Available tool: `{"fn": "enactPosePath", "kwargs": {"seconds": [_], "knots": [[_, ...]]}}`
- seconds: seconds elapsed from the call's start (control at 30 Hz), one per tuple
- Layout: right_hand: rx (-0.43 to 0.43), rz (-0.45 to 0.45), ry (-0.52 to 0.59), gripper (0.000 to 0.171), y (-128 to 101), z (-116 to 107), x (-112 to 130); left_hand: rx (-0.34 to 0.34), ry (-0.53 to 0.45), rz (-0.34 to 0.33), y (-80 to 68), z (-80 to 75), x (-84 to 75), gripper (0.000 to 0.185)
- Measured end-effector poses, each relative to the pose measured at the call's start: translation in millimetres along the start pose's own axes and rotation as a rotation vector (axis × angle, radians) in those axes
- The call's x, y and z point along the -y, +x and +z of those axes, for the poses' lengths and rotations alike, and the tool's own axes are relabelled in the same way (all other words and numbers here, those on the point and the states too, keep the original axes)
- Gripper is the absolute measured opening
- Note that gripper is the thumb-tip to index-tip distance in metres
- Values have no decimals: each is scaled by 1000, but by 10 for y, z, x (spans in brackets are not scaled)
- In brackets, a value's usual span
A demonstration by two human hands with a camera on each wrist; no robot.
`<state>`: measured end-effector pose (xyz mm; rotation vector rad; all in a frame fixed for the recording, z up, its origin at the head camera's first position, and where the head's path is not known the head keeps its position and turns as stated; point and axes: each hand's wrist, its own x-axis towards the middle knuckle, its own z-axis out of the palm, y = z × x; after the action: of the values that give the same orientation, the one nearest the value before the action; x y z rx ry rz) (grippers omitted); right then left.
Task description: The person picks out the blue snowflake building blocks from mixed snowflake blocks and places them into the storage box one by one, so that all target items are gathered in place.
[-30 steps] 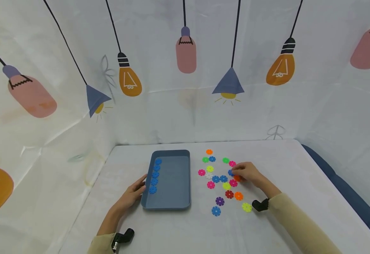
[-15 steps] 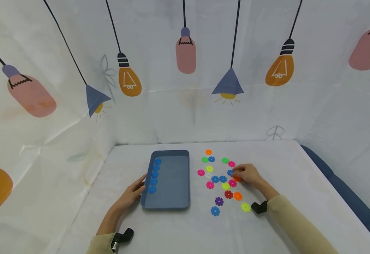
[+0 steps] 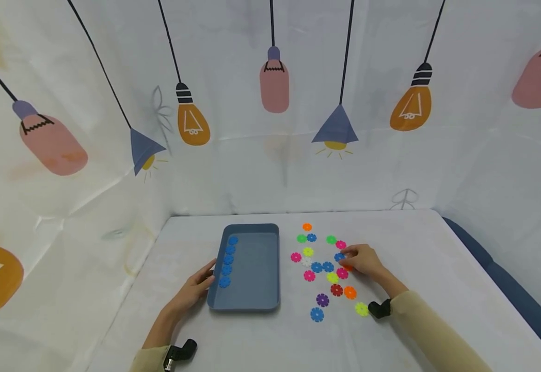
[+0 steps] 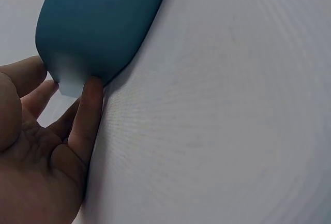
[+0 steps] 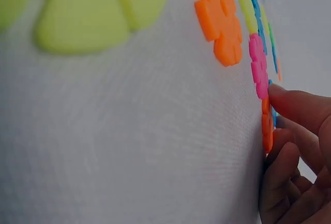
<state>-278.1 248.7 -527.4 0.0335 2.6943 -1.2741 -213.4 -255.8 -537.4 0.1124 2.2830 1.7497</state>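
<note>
Right grip: your right hand rests on the desk among the scattered flower-shaped discs; its fingertips close narrowly on a blue disc, with an orange disc lying just under the fingers; whether the blue one is fully pinched, you cannot tell.
Left grip: your left hand lies relaxed against the near left edge of the blue tray; straight fingers touch its corner, holding nothing.
Blue disc's place: right of the tray, inside the cluster, with pink discs and further blue discs near it.
Tray contents: a row of blue discs along the left inner wall.
Risk, wrong piece: the orange disc sits so close under your fingers that it may lift or slide along with the blue one.
Risk, slip: the discs are thin and flat on cloth; a shallow pinch may lose the piece.
Risk, scatter: your palm and wrist hover near other discs and could nudge them.
Risk, tray: a push from your left fingers could shift the tray and disturb its row.
</note>
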Motion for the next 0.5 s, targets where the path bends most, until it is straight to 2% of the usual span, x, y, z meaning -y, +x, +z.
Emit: {"fn": "enactPosePath", "kwargs": {"seconds": [0.3,0.5], "knots": [[-30,4,-6,37,23,26,2,-7,25,1,2,11,28,57],[-72,11,52,30,11,38,41,-13,13,-6,13,1,29,56]]}}
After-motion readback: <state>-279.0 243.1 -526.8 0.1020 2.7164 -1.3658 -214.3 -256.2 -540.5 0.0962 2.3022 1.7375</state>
